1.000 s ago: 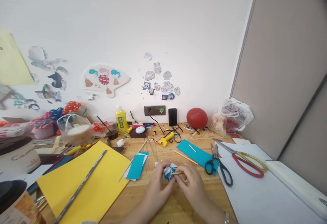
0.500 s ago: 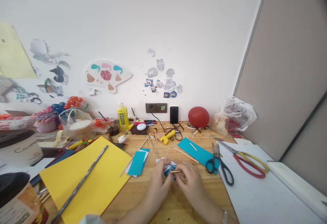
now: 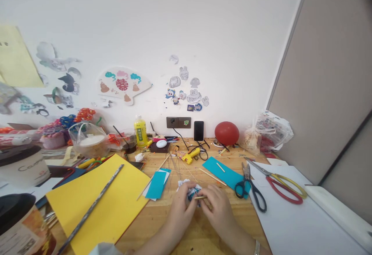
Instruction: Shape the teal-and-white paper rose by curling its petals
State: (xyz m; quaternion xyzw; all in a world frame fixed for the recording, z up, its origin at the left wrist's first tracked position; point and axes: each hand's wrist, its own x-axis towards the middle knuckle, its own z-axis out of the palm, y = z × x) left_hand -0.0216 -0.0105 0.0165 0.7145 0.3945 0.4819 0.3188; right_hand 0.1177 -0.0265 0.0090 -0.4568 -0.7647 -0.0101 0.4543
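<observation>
My left hand (image 3: 183, 204) is closed around a crumpled white and blue paper piece (image 3: 193, 193), whose lower side is partly hidden by the fingers. Close against it, my right hand (image 3: 215, 205) pinches a short thin wooden stick (image 3: 200, 197) that points left toward the paper. Whether the stick touches the paper I cannot make out. A stack of blue and white paper rectangles (image 3: 157, 185) lies left of my hands. To the right is a blue paper strip (image 3: 222, 171) with a small stick piece on it, and black-handled scissors (image 3: 250, 189) rest over its end.
Yellow sheet (image 3: 116, 200) with a dark patterned strip lies left, beside lidded cups (image 3: 20, 224). Red-and-yellow-handled scissors (image 3: 285, 187) lie on white sheets at right. Behind are a yellow glue gun (image 3: 190, 156), a drink bottle (image 3: 140, 131), a phone (image 3: 198, 131) and a red balloon (image 3: 226, 133).
The hands stay almost in place, with small finger movements around the paper and stick. The whole view has shifted slightly.
</observation>
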